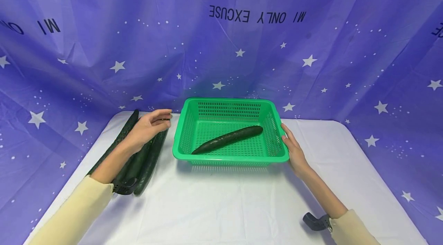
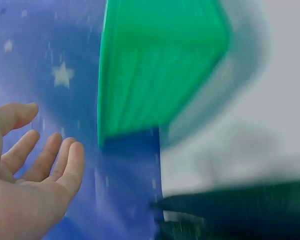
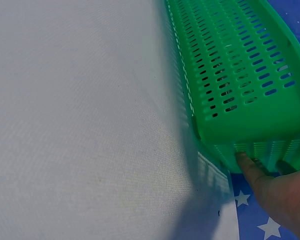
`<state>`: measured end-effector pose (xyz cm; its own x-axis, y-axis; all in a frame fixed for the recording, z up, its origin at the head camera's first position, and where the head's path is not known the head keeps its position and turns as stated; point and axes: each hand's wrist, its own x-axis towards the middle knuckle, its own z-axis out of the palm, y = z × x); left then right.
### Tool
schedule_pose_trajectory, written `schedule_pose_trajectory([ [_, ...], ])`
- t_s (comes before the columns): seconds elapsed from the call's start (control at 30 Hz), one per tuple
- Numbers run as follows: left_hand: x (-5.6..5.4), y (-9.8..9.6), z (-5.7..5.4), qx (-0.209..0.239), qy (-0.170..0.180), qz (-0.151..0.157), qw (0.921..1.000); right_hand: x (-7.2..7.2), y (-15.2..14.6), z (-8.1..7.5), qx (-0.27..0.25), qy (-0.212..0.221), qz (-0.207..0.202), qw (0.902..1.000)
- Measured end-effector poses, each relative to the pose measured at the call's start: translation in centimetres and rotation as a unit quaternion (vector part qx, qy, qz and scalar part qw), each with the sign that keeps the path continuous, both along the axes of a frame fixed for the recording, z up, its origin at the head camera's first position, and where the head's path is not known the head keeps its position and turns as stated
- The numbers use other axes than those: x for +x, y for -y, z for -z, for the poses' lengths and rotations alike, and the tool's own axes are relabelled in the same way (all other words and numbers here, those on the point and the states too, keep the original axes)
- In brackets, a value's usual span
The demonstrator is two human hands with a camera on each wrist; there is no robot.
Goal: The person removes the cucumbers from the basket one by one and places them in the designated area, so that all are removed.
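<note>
A green plastic basket [image 1: 228, 158] with slotted walls stands in the middle of the white table. One dark green cucumber [image 1: 228, 140] lies slantwise on its floor. At the basket's right end, my right hand [image 1: 295, 152] holds the side by the rim; in the right wrist view its fingers [image 3: 250, 169] are against the slotted end wall [image 3: 277, 150]. My left hand [image 1: 147, 127] hangs over several cucumbers [image 1: 152, 160] left of the basket, partly hiding them. In the left wrist view that hand [image 2: 37, 185] holds nothing, its fingers apart and loosely bent.
Behind the table hangs a purple cloth [image 1: 221, 68] with stars and lettering, which also runs down both sides. White cloth [image 1: 214, 202] covers the table. A dark wrist-worn device [image 1: 316, 222] sits at my right cuff, another [image 1: 125, 186] at my left.
</note>
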<state>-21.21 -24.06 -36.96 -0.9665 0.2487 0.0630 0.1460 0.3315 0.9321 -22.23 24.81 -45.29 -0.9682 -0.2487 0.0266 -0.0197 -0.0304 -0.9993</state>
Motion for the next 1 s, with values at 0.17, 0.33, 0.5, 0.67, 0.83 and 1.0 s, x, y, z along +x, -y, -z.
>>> schedule_pose_trajectory([
  [0.17,-0.6,-4.5,0.0,0.002,0.011,0.044,0.999,0.0,0.0,0.0,0.008,0.0,0.005,1.0],
  [0.33,-1.5,-8.3,0.7,-0.008,0.023,0.079,0.9966,0.0,0.0,0.0,0.016,0.001,0.007,0.9999],
  [0.5,-2.5,-11.2,1.6,-0.011,0.034,0.113,0.9929,0.0,0.0,0.0,0.019,0.001,0.006,0.9998],
  [0.67,-3.5,-13.5,2.3,-0.02,0.064,0.121,0.9903,-0.2,0.0,0.0,0.012,-0.001,0.001,0.9999],
  [0.83,-4.1,-15.2,2.7,-0.014,0.102,0.093,0.9904,-0.1,0.0,0.0,0.009,0.003,0.003,0.9999],
  [1.0,-4.6,-16.5,3.4,-0.039,0.111,0.073,0.9903,0.0,0.0,-0.1,0.007,0.008,0.006,0.9999],
])
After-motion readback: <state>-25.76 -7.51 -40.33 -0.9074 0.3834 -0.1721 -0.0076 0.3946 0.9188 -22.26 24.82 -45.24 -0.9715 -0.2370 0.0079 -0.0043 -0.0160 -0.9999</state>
